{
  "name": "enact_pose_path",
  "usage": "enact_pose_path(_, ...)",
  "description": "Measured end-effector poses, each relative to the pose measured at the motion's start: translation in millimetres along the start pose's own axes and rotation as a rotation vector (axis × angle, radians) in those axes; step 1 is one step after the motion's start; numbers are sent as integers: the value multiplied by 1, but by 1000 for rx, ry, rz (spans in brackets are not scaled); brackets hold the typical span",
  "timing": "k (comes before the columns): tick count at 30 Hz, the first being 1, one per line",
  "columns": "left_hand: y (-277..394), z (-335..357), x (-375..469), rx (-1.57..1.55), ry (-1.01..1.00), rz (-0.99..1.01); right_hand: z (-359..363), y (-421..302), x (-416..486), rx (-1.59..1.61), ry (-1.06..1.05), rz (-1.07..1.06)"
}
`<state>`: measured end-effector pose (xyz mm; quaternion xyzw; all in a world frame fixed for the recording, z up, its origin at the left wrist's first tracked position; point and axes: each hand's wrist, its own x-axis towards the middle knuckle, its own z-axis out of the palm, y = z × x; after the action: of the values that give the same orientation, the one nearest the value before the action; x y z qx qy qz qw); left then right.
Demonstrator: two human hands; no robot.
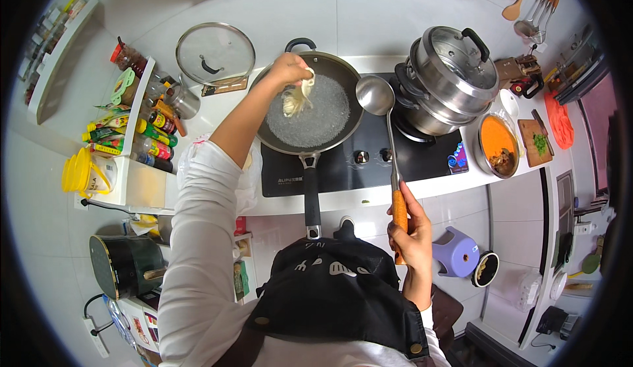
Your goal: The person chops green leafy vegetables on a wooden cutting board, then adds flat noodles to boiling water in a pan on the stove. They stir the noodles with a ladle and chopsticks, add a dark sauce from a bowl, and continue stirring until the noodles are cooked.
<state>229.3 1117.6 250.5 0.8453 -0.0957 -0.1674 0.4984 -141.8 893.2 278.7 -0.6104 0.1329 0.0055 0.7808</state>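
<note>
My left hand (291, 69) is pinched over the far side of a frying pan (357, 83). From its fingers hangs a bundle of pale noodles (293, 103), its lower end at the surface of the bubbling water (316, 125). A long-handled metal ladle (375, 95) is gripped by its wooden handle in my right hand (411, 236). The ladle's bowl is held up just right of the pan's rim. The pan rests on a black cooktop (284, 169), its long black handle (311, 196) pointing towards me.
A lidded stainless steamer pot (435, 83) occupies the right burner. Beyond it are a bowl of orange liquid (499, 139) and a cutting board (536, 154) with chopped greens. A glass lid (215, 53) leans at the wall. Sauce bottles (158, 142) crowd the left rack.
</note>
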Motion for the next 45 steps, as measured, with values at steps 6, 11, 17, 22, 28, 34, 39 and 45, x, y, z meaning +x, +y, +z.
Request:
enact_pose_path(6, -17, 19, -5, -103, -112, -116, 6, -3, 20, -89, -39, -61)
enact_pose_path(11, -25, 15, -20, 93, -114, 185, 2, 21, 52, -436, -119, -287)
enact_pose_path(17, -1, 3, -50, 7, -92, 80, 35, 8, 111, -909, -15, -545)
enact_pose_path(22, 26, -16, -67, 6, 5, 125, 66, 6, 151, -928, -24, -511)
enact_pose_path(28, 61, -42, -83, -87, 158, 238, 87, 10, 179, -958, -34, -650)
enact_pose_path(34, 94, -70, -91, 114, 334, 406, 79, -14, 149, -950, -90, -638)
enact_pose_path(39, 109, -94, -87, 267, 427, 524, 58, -30, 109, -982, -125, -536)
enact_pose_path(45, 137, -111, -82, 202, 433, 633, 29, -12, 74, -1023, -179, -506)
